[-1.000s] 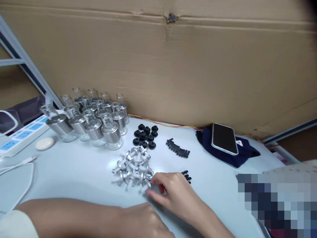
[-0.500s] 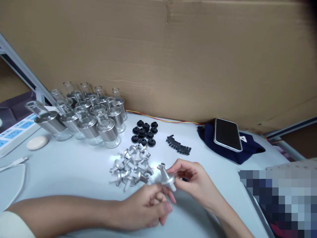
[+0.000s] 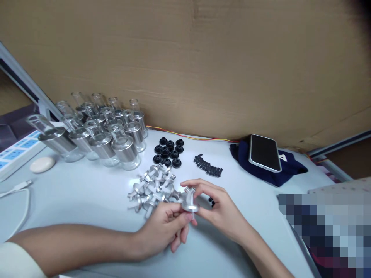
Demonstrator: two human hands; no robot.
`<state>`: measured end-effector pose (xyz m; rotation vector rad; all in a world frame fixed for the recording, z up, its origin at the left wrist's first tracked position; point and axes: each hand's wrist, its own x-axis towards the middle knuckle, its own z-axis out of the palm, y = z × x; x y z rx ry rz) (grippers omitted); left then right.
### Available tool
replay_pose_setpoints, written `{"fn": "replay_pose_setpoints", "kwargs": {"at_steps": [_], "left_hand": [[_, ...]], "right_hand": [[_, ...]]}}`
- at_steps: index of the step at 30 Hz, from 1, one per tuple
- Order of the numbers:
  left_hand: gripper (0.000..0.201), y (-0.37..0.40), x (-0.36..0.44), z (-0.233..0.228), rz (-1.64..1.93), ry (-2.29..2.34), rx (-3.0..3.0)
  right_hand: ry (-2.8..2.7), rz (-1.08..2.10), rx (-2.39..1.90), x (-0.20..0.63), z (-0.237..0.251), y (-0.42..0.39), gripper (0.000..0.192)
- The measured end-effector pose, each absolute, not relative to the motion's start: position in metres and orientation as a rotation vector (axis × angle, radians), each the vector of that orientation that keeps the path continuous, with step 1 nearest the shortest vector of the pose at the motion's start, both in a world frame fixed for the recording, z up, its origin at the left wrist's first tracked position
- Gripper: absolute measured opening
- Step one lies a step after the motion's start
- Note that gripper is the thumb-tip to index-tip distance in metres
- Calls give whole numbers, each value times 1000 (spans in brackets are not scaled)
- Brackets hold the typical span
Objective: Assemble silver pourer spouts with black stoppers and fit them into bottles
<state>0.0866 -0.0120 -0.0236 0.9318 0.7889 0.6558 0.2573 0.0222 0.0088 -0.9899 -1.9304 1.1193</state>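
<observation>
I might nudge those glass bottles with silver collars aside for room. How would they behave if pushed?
The glass bottles look tall with narrow necks, so they could tip. They stand packed together; one falling would probably knock others. Being glass, likely fragile and slippery.

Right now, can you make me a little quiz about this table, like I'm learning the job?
1. True or false: the phone lies on a dark blue cloth.
2. What do both hands hold together? A) a black rubber cap B) a silver metal piece C) the phone
3. What stands at the table's far left, behind the pile of silver pieces?

Key:
1. True.
2. B: the left hand and right hand pinch one silver metal piece between them.
3. A cluster of glass bottles with silver collars.
</observation>
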Motion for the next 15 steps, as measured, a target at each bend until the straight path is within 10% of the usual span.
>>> {"fn": "replay_pose_setpoints", "kwargs": {"at_steps": [15], "left_hand": [[41, -11, 87, -27, 602, 745, 960]], "right_hand": [[-1754, 1484, -1150, 271, 22, 27, 22]]}}
